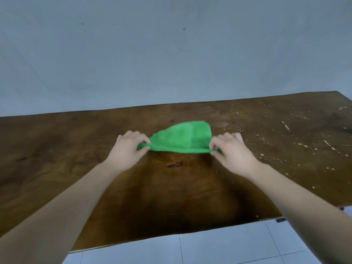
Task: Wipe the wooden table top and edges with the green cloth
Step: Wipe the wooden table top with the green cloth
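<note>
The green cloth point(182, 138) is stretched between my two hands over the middle of the dark wooden table point(76, 149). My left hand point(129, 147) pinches its left corner between thumb and fingers. My right hand point(230, 149) pinches the right corner the same way. The near edge of the cloth is pulled taut, and the rest slopes away toward the far side. Whether the far part rests on the wood I cannot tell.
White specks and streaks point(297, 141) cover the right part of the table top. A dark knot point(175, 164) marks the wood just below the cloth. A grey-blue wall point(171, 54) stands behind the far edge. Pale floor tiles point(219, 246) show below the near edge.
</note>
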A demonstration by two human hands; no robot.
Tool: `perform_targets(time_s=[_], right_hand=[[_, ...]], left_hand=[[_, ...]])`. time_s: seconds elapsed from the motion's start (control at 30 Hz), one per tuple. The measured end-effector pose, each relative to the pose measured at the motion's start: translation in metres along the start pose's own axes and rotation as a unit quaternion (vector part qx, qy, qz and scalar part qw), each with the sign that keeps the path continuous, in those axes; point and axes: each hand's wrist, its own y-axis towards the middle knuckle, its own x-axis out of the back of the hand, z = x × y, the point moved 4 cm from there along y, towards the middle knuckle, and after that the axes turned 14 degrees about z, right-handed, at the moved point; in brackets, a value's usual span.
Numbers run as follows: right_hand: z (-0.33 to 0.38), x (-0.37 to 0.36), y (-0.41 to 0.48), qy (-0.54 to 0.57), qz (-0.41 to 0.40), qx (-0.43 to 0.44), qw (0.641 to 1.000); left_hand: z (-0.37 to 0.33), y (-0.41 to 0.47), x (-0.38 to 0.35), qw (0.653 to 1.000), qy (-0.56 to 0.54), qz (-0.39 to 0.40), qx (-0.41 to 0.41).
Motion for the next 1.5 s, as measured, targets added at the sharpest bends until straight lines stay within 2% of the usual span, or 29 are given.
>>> perform_targets(time_s=[0.1, 0.23, 0.33, 0.43, 0.53, 0.63, 0.77, 0.83, 0.97, 1.1, 1.2, 1.3, 1.4, 1.5], right_hand=[[0.004, -0.053, -0.021, -0.005, 0.115, 0.003, 0.993], [0.007, -0.067, -0.03, -0.008, 0.187, -0.027, 0.982], [0.018, -0.056, -0.017, 0.001, 0.158, -0.052, 0.986], [0.047, -0.063, 0.009, 0.033, 0.104, -0.04, 0.993], [0.084, -0.09, 0.048, 0.06, 0.139, -0.041, 0.988], [0.114, -0.12, 0.085, 0.061, 0.162, -0.055, 0.983], [0.142, -0.14, 0.103, -0.02, 0.18, -0.097, 0.979], [0.159, -0.144, 0.091, -0.036, 0.193, -0.065, 0.978], [0.186, -0.148, 0.035, -0.038, 0.194, 0.061, 0.978], [0.154, -0.141, -0.002, -0.041, 0.189, 0.112, 0.975], [0.093, -0.125, 0.0, -0.03, 0.19, 0.052, 0.98], [0.015, -0.105, 0.015, -0.034, 0.183, -0.065, 0.98], [-0.052, -0.092, 0.038, -0.017, 0.164, -0.186, 0.969], [-0.074, -0.09, 0.072, 0.017, 0.147, -0.282, 0.948]], left_hand=[[0.006, -0.023, -0.04, 0.998, 0.024, 0.06, -0.015], [0.01, -0.039, -0.065, 0.994, 0.021, 0.103, -0.028], [0.01, -0.042, -0.064, 0.996, -0.027, 0.087, -0.02], [0.021, -0.041, -0.057, 0.995, -0.091, 0.014, 0.033], [0.049, -0.041, -0.058, 0.989, -0.042, -0.057, 0.126], [0.076, -0.044, -0.067, 0.978, 0.003, -0.044, 0.203], [0.094, -0.045, -0.072, 0.974, 0.028, -0.027, 0.224], [0.097, -0.044, -0.075, 0.973, 0.031, -0.01, 0.231], [0.097, -0.044, -0.077, 0.973, 0.035, 0.003, 0.227], [0.092, -0.045, -0.074, 0.972, 0.048, 0.012, 0.23], [0.089, -0.044, -0.073, 0.97, 0.055, 0.021, 0.236], [0.088, -0.045, -0.074, 0.969, 0.057, 0.016, 0.238], [0.088, -0.044, -0.075, 0.969, 0.059, 0.014, 0.241], [0.089, -0.044, -0.075, 0.968, 0.059, 0.014, 0.244]])
